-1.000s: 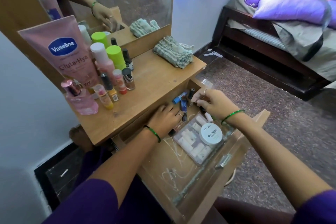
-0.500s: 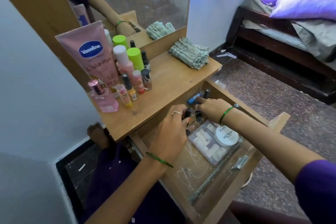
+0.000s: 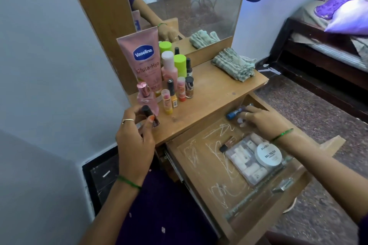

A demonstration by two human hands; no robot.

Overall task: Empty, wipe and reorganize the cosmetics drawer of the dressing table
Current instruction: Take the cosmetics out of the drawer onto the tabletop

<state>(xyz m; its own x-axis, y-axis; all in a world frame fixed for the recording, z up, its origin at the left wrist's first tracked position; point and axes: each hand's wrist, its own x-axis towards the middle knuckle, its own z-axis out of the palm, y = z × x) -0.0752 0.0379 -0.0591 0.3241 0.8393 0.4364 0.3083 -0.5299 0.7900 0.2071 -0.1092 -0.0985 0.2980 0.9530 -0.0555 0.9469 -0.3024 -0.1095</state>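
Head view: the drawer [image 3: 201, 167] of the dressing table stands pulled out below the desk [image 3: 211, 93], its wooden bottom marked with white scratches. The left hand [image 3: 135, 145] is raised over the desk's near left corner, thumb and fingers pinched around a small dark-capped nail polish bottle [image 3: 149, 116], just in front of a pink perfume bottle [image 3: 146, 98]. The right hand [image 3: 264, 120] reaches into the drawer's far right corner, fingers curled over small items there; a blue tube [image 3: 235, 113] lies at its fingertips, but whether the fingers actually grip it cannot be told.

Near the drawer's right side lies a clear plastic case of small pale pieces [image 3: 249, 163], with a round white nail polish remover tub [image 3: 268, 154] resting on top. A small black-capped bottle [image 3: 227, 144] lies on its side touching the case's far left corner.

Along the desk's left edge, a pink Vaseline tube [image 3: 143, 59] stands against the mirror [image 3: 189, 0], with green-capped bottles [image 3: 180, 65] and small lip balm sticks [image 3: 167, 101] clustered beside it. A folded striped cloth [image 3: 233, 65] sits at the far right corner.
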